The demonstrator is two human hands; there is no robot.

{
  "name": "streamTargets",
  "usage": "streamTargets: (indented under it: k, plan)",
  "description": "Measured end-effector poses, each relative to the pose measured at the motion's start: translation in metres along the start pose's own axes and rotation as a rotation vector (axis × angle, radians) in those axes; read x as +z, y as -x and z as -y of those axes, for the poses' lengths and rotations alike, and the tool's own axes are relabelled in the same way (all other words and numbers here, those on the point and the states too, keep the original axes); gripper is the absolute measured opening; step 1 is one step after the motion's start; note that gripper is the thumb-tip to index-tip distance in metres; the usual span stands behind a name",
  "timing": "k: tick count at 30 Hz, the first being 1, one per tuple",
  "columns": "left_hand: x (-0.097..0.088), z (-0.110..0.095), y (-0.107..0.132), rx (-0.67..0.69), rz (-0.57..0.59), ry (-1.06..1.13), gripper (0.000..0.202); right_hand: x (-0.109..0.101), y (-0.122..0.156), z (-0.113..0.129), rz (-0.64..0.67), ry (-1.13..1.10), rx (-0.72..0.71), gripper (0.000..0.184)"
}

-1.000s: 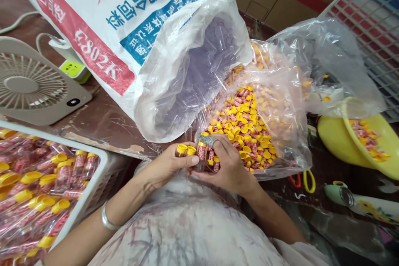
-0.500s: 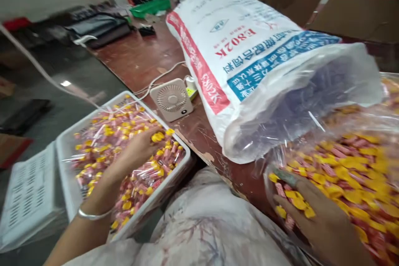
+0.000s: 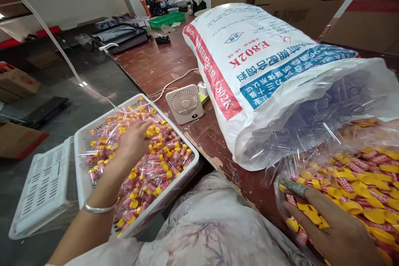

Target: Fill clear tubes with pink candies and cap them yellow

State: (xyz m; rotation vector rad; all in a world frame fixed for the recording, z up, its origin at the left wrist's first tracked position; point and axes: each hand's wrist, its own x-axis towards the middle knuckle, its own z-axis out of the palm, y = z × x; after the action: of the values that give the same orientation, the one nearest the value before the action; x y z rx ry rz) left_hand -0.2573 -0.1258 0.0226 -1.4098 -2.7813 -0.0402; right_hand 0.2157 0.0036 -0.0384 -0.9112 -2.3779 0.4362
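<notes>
Clr yel-capped tubes (image 3: 156, 170) in crate (image 3: 81, 170), yel/pink caps (image 3: 352, 207) in bag (image 3: 278, 195).

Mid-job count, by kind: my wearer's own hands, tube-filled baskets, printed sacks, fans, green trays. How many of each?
Hands: 2 (left hand, right hand)
Tube-filled basket: 1
Printed sack: 1
Fan: 1
Green tray: 1
Total: 6

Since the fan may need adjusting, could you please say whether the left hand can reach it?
Probably yes: the left hand is over the white basket beside the fan, and nothing tall stands between them.
</notes>
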Motion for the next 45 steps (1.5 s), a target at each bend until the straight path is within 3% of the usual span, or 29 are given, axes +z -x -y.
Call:
streamTargets:
  k: [2,4,6,8,10,13,20,25,30,36,39,42,43,45]
  plan:
    - [0.002,-0.042,0.013,0.075,0.089,0.345,0.052,0.004,-0.012,0.019,-0.017,-0.05,-0.039,0.019]
    - [0.008,-0.089,0.029,0.298,0.363,0.701,0.054,0.008,-0.024,0.04,-0.038,-0.102,-0.046,0.012]
    - [0.015,-0.135,0.045,0.485,0.593,0.914,0.053,0.011,-0.035,0.059,-0.037,-0.197,-0.029,0.016]
    - [0.023,-0.171,0.058,0.595,0.728,1.02,0.048,0.013,-0.042,0.069,-0.039,-0.28,0.007,0.019]
    - [0.029,-0.196,0.066,0.659,0.814,1.101,0.042,0.013,-0.045,0.072,-0.006,-0.339,0.065,0.018]
    - [0.034,-0.216,0.07,0.696,0.873,1.14,0.04,0.01,-0.042,0.067,0.055,-0.427,0.154,0.014]
    - [0.029,-0.223,0.072,0.74,0.843,0.993,0.039,0.01,-0.031,0.054,0.07,-0.651,0.373,0.009]
    - [0.027,-0.224,0.077,0.767,0.91,0.947,0.042,0.013,-0.024,0.049,0.146,-0.555,0.3,0.026]
    - [0.029,-0.223,0.078,0.707,0.86,0.997,0.019,0.011,-0.015,0.048,-0.001,-0.442,0.412,0.03]
    - [0.03,-0.222,0.083,0.701,0.847,1.024,0.018,0.008,-0.01,0.059,-0.091,-0.368,0.416,0.037]
    - [0.034,-0.217,0.082,0.687,0.809,1.034,0.018,0.002,-0.007,0.047,-0.163,-0.325,0.394,0.029]
    - [0.04,-0.208,0.078,0.584,0.741,1.047,0.023,-0.011,-0.003,0.025,-0.364,-0.4,0.505,0.015]
    - [0.041,-0.205,0.076,0.555,0.752,1.071,0.026,-0.016,-0.002,0.019,-0.393,-0.458,0.545,0.011]
    - [0.042,-0.205,0.076,0.53,0.848,1.152,0.031,-0.021,-0.001,0.017,-0.328,-0.543,0.543,0.009]
